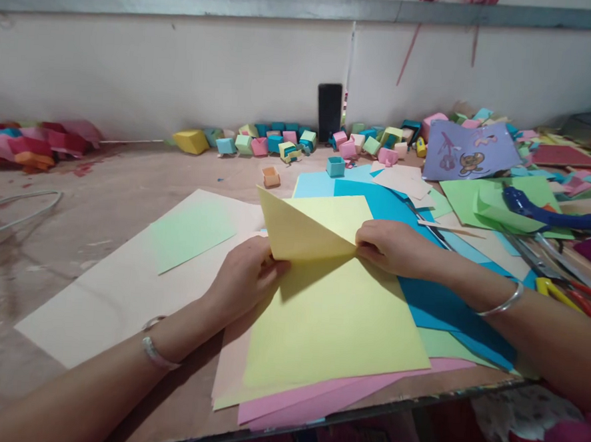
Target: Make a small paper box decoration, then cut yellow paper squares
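A yellow paper sheet (334,317) lies on top of a stack of pink and other coloured sheets near the table's front edge. Its far corner is folded back toward me into a raised flap (305,231). My left hand (244,278) pinches the flap's left side, fingers closed on the paper. My right hand (391,248) presses and pinches the flap's right end, fingers closed on the sheet. A silver bangle sits on each wrist.
A cream sheet (110,303) with a pale green sheet (189,231) lies at left. Blue (436,296) and green sheets (482,199) spread right, with scissors (566,291) and a blue tool (551,213). Several small paper boxes (280,143) and a dark phone (329,111) line the wall.
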Action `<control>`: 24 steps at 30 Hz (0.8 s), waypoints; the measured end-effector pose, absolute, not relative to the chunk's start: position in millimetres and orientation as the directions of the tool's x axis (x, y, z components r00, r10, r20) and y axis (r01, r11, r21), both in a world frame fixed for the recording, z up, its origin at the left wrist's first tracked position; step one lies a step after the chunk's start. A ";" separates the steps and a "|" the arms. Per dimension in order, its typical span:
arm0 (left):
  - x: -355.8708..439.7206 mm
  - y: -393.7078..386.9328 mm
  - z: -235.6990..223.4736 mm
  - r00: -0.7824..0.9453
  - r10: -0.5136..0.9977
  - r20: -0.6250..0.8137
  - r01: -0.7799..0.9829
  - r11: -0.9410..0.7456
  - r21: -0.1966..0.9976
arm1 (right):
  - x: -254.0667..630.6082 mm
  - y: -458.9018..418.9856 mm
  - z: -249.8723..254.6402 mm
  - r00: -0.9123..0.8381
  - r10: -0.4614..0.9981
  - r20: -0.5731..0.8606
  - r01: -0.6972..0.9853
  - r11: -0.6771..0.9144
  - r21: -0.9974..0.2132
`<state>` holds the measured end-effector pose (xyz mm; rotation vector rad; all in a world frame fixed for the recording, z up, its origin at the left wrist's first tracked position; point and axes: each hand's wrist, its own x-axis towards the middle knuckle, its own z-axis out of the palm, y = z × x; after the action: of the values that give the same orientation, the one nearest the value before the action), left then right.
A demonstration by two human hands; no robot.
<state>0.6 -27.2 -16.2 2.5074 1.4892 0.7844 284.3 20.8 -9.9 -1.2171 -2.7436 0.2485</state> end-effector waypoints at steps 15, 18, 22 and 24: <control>0.7 -31.1 -14.2 0.385 0.899 0.209 0.712 -0.433 0.552 | 287.5 23.1 -5.8 -0.687 0.726 -0.023 0.697 0.650 -0.304; 1.4 -32.1 -13.4 0.381 0.896 0.229 0.690 -0.440 0.575 | 288.5 23.7 -5.2 -0.681 0.731 -0.041 0.707 0.642 -0.298; 3.5 -29.9 -14.2 0.216 0.955 0.203 0.774 -0.294 0.561 | 285.9 23.8 -5.1 -0.659 0.750 -0.052 0.728 0.619 -0.295; 5.4 -28.6 -13.9 0.163 0.968 0.190 0.809 -0.242 0.535 | 283.2 23.7 -4.9 -0.631 0.774 -0.063 0.755 0.593 -0.278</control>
<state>5.4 -28.6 -13.9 2.1356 1.7040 0.7230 283.2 23.7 -4.9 -1.3193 -2.7459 0.4319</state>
